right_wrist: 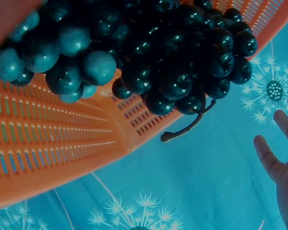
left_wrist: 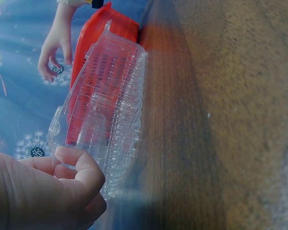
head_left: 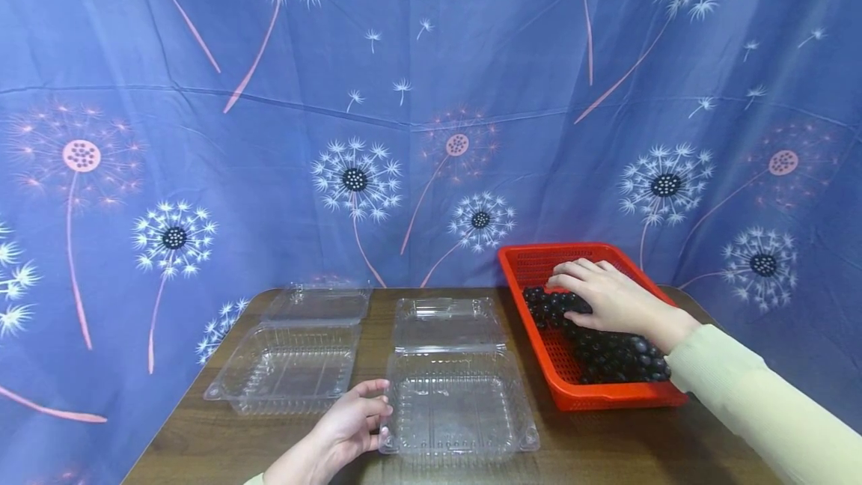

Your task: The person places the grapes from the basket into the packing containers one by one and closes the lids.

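Observation:
In the head view my left hand (head_left: pixel 350 421) is at the left edge of a clear plastic clamshell container (head_left: pixel 458 403), which stands with its lid folded back. Thumb and bent fingers pinch its rim in the left wrist view, where the container (left_wrist: pixel 105 96) is seen from the side. My right hand (head_left: pixel 609 298) hovers over dark grapes (head_left: pixel 619 354) in a red plastic basket (head_left: pixel 566 393), its fingers loosely spread and holding nothing. Up close in the right wrist view, the bunches of grapes (right_wrist: pixel 177 86) show a brown stem (right_wrist: pixel 187 128) near the basket's rim.
Another clear clamshell container (head_left: pixel 289 365) stands left of the first, its lid also folded back. Both containers and the basket are on a brown wooden table (head_left: pixel 202 432). A blue curtain (head_left: pixel 269 171) with dandelion prints hangs behind the table.

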`<action>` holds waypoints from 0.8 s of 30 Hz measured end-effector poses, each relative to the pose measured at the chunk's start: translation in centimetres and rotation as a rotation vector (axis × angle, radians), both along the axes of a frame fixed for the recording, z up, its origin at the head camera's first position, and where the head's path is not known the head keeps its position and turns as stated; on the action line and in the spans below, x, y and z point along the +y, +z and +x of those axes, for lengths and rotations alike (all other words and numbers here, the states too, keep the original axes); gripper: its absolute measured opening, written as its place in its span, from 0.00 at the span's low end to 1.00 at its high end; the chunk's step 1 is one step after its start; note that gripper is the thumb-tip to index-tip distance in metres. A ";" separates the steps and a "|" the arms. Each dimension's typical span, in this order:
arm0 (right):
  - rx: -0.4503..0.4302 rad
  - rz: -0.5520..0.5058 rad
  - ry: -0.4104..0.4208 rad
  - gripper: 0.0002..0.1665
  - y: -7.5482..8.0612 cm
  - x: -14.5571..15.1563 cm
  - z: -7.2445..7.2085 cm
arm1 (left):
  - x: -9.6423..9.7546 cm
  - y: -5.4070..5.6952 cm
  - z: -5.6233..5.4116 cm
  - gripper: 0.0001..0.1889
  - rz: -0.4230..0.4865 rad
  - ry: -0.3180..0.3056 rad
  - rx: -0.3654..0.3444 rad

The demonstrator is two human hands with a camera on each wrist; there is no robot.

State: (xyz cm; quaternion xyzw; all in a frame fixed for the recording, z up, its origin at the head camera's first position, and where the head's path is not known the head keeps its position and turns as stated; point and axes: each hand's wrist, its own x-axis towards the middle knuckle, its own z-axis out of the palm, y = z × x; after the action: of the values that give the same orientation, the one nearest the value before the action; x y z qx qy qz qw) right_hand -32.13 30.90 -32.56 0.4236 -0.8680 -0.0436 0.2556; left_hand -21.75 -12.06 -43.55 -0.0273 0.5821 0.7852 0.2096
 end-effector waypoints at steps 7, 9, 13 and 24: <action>-0.088 0.042 -0.106 0.34 -0.1 0.2 -0.8 | 0.1 0.0 -0.1 0.25 -0.005 0.000 -0.002; -0.120 0.052 -0.129 0.34 -0.2 0.4 -1.1 | 0.1 -0.1 -0.2 0.25 -0.004 0.000 -0.002; -0.182 0.079 -0.155 0.34 -0.4 0.7 -1.8 | 0.1 -0.1 -0.3 0.25 -0.007 0.004 -0.002; -0.307 0.235 -0.079 0.37 -1.0 0.7 -2.7 | 0.1 0.0 -0.3 0.24 -0.014 0.009 -0.005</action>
State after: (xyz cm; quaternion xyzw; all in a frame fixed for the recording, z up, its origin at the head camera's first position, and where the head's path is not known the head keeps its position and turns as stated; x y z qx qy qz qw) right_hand -34.83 31.62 -33.60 0.4179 -0.9016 -0.0894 0.0669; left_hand -22.08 -11.92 -43.53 -0.0333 0.5868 0.7820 0.2074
